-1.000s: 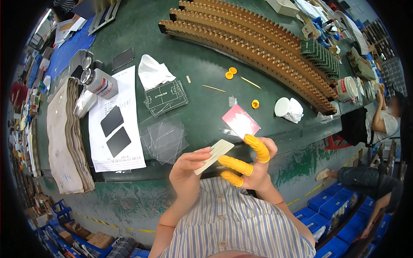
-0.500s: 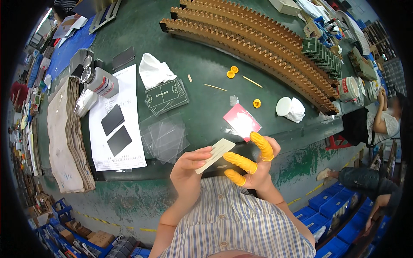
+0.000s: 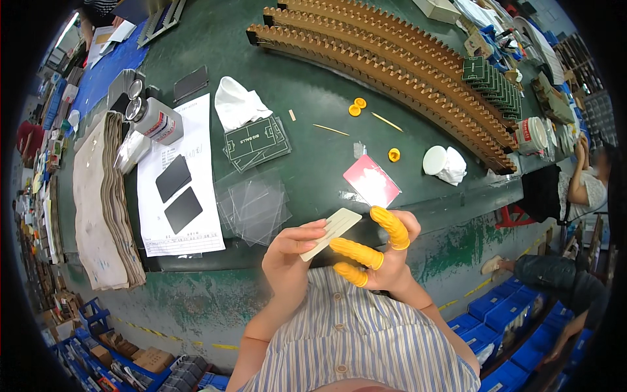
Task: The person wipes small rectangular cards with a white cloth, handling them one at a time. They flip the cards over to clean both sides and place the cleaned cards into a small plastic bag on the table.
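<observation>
My left hand [image 3: 287, 256] pinches a pale cream, card-sized plate [image 3: 331, 233] with rounded corners, tilted above the table's front edge. Yellow finger cots cover three fingers of my right hand [image 3: 386, 261], which are spread apart beside the plate. One covered fingertip is close against the plate's lower right edge; whether it touches is hard to tell. Just beyond lies a pink card [image 3: 371, 181] on the green table. Left of it are clear plastic sheets [image 3: 253, 208] and a stack of dark green plates with a pitch design [image 3: 258, 145].
Long slotted wooden racks [image 3: 379, 78] curve across the back, with green plates [image 3: 490, 81] standing at their right. Loose finger cots [image 3: 394, 155], a white cloth [image 3: 238, 104], a lidded bottle [image 3: 157, 123], a paper sheet [image 3: 176, 235] and stacked cloths [image 3: 101, 215] lie around. Another person [image 3: 581, 176] is at right.
My right hand has shifted slightly left, bringing its covered fingers closer around the plate's right side. My left hand still holds the plate. The whole view has shifted a little.
</observation>
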`<state>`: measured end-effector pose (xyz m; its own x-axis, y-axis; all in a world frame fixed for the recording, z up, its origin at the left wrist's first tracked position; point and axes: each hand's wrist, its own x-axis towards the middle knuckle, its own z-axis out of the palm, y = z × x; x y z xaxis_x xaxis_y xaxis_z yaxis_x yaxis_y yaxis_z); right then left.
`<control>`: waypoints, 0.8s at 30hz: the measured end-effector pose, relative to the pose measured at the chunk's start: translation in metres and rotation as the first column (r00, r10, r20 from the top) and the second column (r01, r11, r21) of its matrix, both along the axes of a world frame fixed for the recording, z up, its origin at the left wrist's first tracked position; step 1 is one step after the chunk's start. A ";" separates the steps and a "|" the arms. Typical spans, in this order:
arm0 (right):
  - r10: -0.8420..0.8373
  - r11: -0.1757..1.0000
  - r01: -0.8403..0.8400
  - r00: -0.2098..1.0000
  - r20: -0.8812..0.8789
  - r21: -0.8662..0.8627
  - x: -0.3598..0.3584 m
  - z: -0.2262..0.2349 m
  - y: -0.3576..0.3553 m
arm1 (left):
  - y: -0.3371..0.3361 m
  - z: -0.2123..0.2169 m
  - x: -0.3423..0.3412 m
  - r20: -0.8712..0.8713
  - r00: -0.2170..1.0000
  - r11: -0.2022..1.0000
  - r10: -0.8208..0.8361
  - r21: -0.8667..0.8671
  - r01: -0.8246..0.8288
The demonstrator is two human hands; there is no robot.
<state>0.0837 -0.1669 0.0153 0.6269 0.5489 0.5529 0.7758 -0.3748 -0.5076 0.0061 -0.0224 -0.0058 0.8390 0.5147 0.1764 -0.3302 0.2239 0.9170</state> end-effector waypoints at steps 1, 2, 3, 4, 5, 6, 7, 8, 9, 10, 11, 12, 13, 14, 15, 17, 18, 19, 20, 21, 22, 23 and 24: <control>0.000 1.000 0.000 1.000 0.009 0.006 0.000 0.000 0.000 | 0.000 0.000 0.000 0.001 1.000 1.000 -0.001 -0.004 0.001; 0.006 1.000 -0.006 1.000 0.001 0.005 -0.001 0.000 0.001 | 0.000 0.000 0.000 0.002 1.000 1.000 -0.001 -0.008 0.001; 0.011 1.000 -0.011 1.000 -0.008 0.004 -0.001 -0.001 0.001 | 0.000 0.000 0.000 0.000 1.000 1.000 -0.001 -0.009 0.001; 0.017 1.000 -0.017 1.000 -0.017 0.005 -0.001 -0.001 0.001 | 0.000 0.000 0.000 -0.003 1.000 1.000 0.000 -0.009 0.000; 0.025 1.000 -0.025 1.000 -0.001 0.004 -0.001 -0.001 0.002 | 0.000 -0.001 0.000 -0.005 1.000 1.000 0.001 -0.009 -0.001; 0.034 0.999 -0.034 0.999 0.014 0.004 -0.001 0.000 0.002 | 0.000 -0.001 0.000 -0.004 1.000 1.000 0.000 -0.007 0.000; 0.041 0.999 -0.041 0.999 0.030 0.002 0.000 0.001 0.003 | 0.000 -0.001 0.000 -0.003 1.000 1.000 -0.002 -0.007 0.002; 0.042 0.999 -0.042 0.999 0.026 0.001 -0.001 0.001 0.003 | 0.000 -0.001 0.001 -0.002 1.000 1.000 -0.003 -0.008 0.003; 0.043 0.999 -0.043 0.999 0.022 0.000 -0.001 0.000 0.003 | 0.000 -0.001 0.001 -0.004 1.000 1.000 -0.004 -0.007 0.004; 0.045 0.999 -0.045 0.999 0.018 0.001 -0.001 0.000 0.004 | 0.000 -0.001 0.001 -0.006 1.000 1.000 -0.003 -0.006 0.003; 0.048 0.999 -0.048 0.999 0.025 0.003 -0.001 0.000 0.004 | 0.000 0.000 0.001 -0.008 1.000 1.000 -0.003 -0.004 0.003; 0.051 0.999 -0.051 0.998 0.032 0.006 -0.001 0.000 0.005 | 0.000 -0.001 0.001 -0.002 1.000 1.000 -0.004 -0.007 0.004; 0.054 0.998 -0.055 0.998 0.039 0.008 -0.001 0.000 0.005 | 0.001 -0.002 0.001 0.004 1.000 1.000 -0.005 -0.009 0.005; 0.040 0.999 -0.040 0.999 0.013 0.010 -0.002 0.000 0.005 | 0.001 -0.003 0.001 0.009 1.000 1.000 -0.006 -0.011 0.006; 0.026 1.000 -0.026 1.000 -0.013 0.011 -0.003 0.000 0.005 | 0.001 -0.003 0.001 0.012 1.000 1.000 -0.015 -0.013 0.015; 0.020 1.000 -0.020 0.999 -0.037 -0.004 -0.003 0.002 0.005 | 0.002 -0.004 0.000 0.019 1.000 1.000 -0.023 -0.013 0.023; 0.022 0.999 -0.023 0.999 -0.036 -0.022 -0.002 0.004 0.004 | 0.002 -0.002 0.001 0.010 1.000 1.000 -0.003 -0.007 0.003; 0.024 0.999 -0.026 0.999 -0.035 -0.039 -0.001 0.004 0.004 | 0.000 -0.001 0.003 0.001 1.000 1.000 0.016 -0.002 -0.016; 0.032 0.999 -0.033 0.999 -0.019 -0.032 -0.001 0.003 0.004 | -0.001 0.000 0.004 -0.007 0.999 0.999 0.035 0.004 -0.035; 0.039 0.999 -0.039 0.999 -0.004 -0.024 -0.002 0.003 0.005 | -0.001 0.000 0.003 -0.009 0.999 0.999 0.034 0.006 -0.034; 0.041 0.999 -0.040 0.999 0.013 -0.019 -0.003 0.002 0.005 | -0.001 0.000 0.003 -0.011 1.000 1.000 0.028 0.006 -0.028; 0.049 0.999 -0.049 0.999 0.004 -0.021 -0.003 0.001 0.005 | -0.001 0.000 0.003 -0.012 1.000 1.000 0.021 0.006 -0.021; 0.057 0.998 -0.057 0.998 -0.005 -0.022 -0.004 -0.001 0.006 | -0.001 0.000 0.003 -0.018 1.000 1.000 0.018 0.004 -0.018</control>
<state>0.0795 -0.1610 0.0142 0.5964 0.5957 0.5380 0.7942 -0.3411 -0.5029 0.0091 -0.0235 -0.0054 0.8324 0.5295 0.1635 -0.3178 0.2145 0.9236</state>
